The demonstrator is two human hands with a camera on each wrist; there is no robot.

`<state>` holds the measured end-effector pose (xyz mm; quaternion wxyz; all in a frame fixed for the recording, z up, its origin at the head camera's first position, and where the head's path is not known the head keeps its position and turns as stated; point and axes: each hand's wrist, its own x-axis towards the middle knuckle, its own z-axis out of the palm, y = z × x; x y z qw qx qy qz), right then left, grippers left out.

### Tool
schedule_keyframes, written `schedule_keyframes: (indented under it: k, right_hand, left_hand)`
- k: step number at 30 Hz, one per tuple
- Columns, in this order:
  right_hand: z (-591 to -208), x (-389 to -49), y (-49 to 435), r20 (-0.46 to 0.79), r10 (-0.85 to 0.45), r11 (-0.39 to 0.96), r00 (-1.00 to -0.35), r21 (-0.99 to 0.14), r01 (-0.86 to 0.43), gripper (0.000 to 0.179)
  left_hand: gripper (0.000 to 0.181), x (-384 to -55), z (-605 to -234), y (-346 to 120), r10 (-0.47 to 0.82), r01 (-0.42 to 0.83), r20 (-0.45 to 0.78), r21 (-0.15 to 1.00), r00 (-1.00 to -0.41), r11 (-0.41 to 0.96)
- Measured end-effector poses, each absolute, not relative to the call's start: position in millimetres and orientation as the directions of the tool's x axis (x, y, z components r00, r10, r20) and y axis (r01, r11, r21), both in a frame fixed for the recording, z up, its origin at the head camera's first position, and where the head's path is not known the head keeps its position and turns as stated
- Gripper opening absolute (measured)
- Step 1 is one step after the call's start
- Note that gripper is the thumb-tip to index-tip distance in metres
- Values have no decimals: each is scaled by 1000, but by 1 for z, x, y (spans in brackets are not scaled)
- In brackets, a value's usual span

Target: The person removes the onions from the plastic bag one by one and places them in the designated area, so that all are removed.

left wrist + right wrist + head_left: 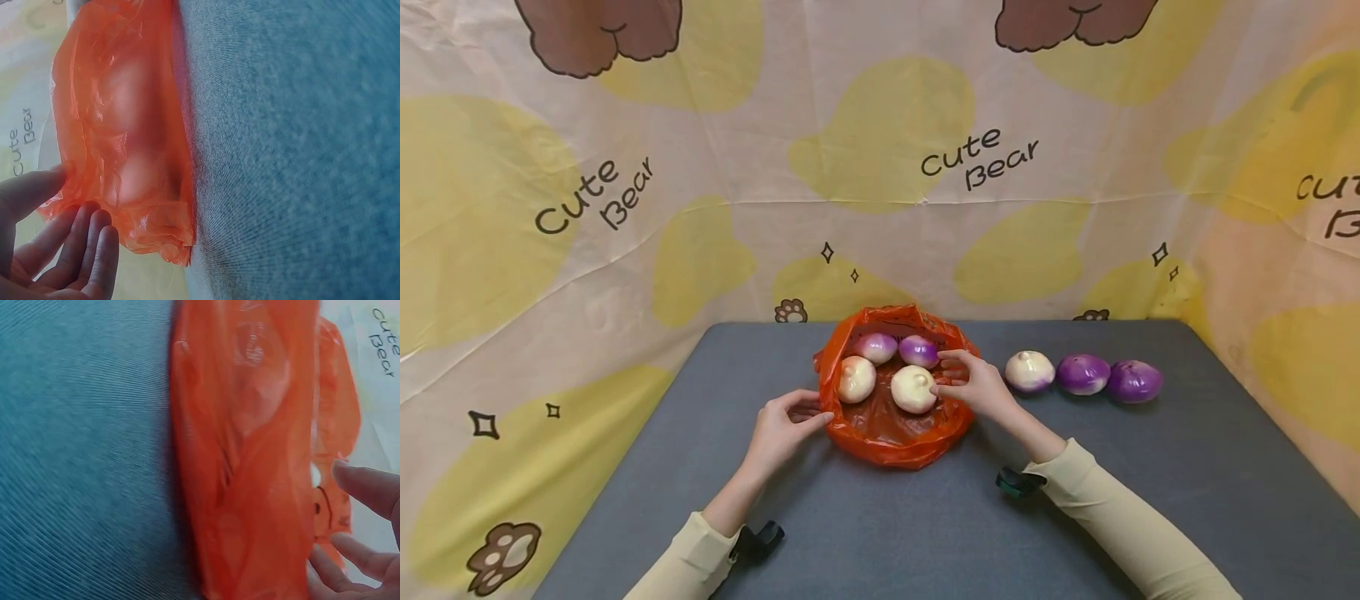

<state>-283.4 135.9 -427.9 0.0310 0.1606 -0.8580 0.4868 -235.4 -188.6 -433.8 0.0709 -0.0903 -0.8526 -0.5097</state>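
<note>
An orange plastic bag (887,452) stands with its mouth spread wide. Inside lie two turnips with their white sides up, one white turnip (913,389) near the middle and another (857,379) by the left wall. Two purple-and-white turnips, one of them this turnip (918,352), lie behind them. My left hand (786,429) pinches the bag's left rim between thumb and fingers. Over the right rim reaches my right hand (973,383), its thumb tip close to the middle white turnip. The right wrist view shows its thumb and fingers apart, with nothing between them.
Right of the bag, three turnips sit in a row on the grey table (887,533): a mostly white turnip (1030,372), a purple turnip (1083,374) and another purple turnip (1135,382). A printed cloth (880,125) hangs behind the table.
</note>
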Motion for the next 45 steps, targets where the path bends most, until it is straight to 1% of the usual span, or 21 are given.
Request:
schedule_keyframes:
  k: [5,15,19,30,36,45]
  right_hand:
    - [-437,-284,131,200,-266,453,-943,-838,-305,55]
    - [-447,-286,121,138,-285,487,-949,-832,-267,59]
    - [-450,-286,120,139,-294,491,-946,-827,-274,61]
    - [-452,-291,111,85,-313,586,-946,-766,-263,73]
    - [-453,-294,109,61,-312,576,-948,-781,-240,75]
    - [-453,-293,108,54,-323,566,-945,-789,-239,79]
  left_hand:
    - [32,-234,-433,-188,79,226,214,857,-974,463]
    - [32,-232,-432,-189,81,231,218,857,-973,460]
    - [31,-232,-431,-188,81,220,206,860,-975,461]
    - [31,-232,-431,-188,92,224,205,860,-975,459]
    - [31,-233,-432,-187,91,222,203,858,-975,463]
    - [31,-234,-431,-186,93,228,208,863,-974,450]
